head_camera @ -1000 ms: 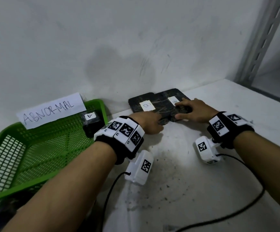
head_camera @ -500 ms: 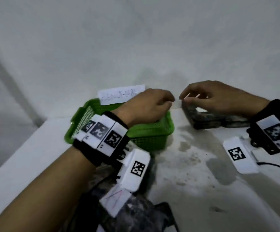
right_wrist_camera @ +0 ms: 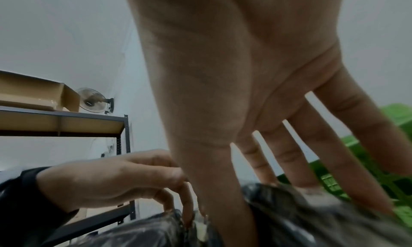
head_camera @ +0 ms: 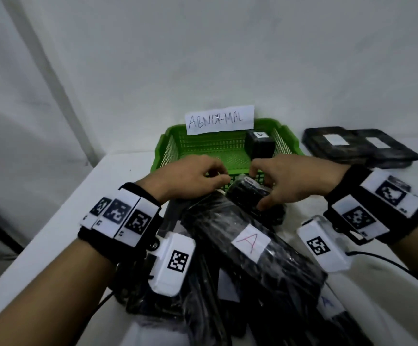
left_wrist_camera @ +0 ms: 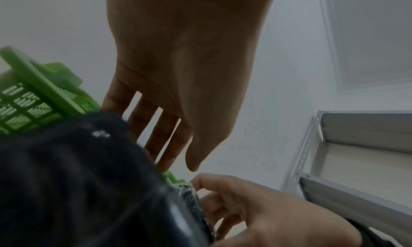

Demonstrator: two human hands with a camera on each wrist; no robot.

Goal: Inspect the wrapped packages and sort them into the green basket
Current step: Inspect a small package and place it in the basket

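The green basket (head_camera: 203, 146) stands against the wall with an "ABNORMAL" paper (head_camera: 220, 120) on its rim and one black package (head_camera: 260, 146) inside at the right. Just in front of it a small black wrapped package (head_camera: 248, 194) lies on top of a pile. My right hand (head_camera: 290, 183) grips it, thumb on the near side and spread fingers (right_wrist_camera: 312, 189) on the far side. My left hand (head_camera: 198, 181) has its fingers curled, with the fingertips (right_wrist_camera: 187, 213) on the package's left end. In the left wrist view its fingers (left_wrist_camera: 156, 136) dip behind dark wrap.
A pile of long black wrapped packages fills the near table; the top one (head_camera: 250, 242) bears a red "A" label. Two flat dark packages (head_camera: 360, 146) with white labels lie right of the basket. A metal shelf (right_wrist_camera: 67, 124) stands to the left. Wrist cables trail over the table.
My view has swung left and down. Both hands left the flat packages and came to the pile in front of the basket, where they now hold a small black package.
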